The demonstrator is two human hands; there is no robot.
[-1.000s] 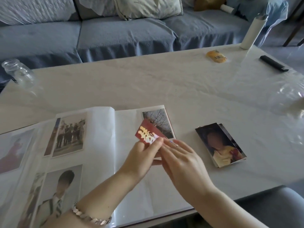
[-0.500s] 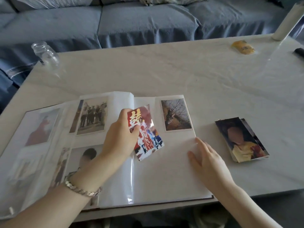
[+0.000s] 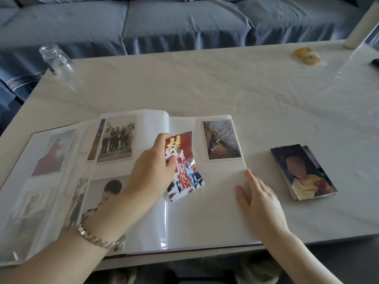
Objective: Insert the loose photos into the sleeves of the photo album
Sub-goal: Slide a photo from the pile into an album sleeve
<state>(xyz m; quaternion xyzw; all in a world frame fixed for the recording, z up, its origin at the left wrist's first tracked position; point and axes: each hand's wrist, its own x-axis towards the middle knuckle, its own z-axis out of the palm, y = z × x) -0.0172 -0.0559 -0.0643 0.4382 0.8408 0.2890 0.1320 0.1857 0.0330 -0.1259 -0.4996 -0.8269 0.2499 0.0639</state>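
The left hand [image 3: 152, 168] pinches a red photo [image 3: 183, 166] over the open photo album [image 3: 205, 218] on the desk [image 3: 205, 83]; the right hand [image 3: 259, 198] presses flat, fingers straight, on the right page, near the loose photo stack [image 3: 303, 173]

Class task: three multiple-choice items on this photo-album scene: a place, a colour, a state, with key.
1. Where is the stack of loose photo prints?
A. on the pale table, right of the open white-paged photo album
B. on the album's left page
C. under the album
2. Main colour of the glossy print pinched by the left hand?
A. green
B. blue
C. red
3. How is the right hand?
A. clenched
B. flat across the page's right edge
C. raised
Key: 1 A, beside the album; 2 C, red with a gold character; 3 B, straight fingers rest there.
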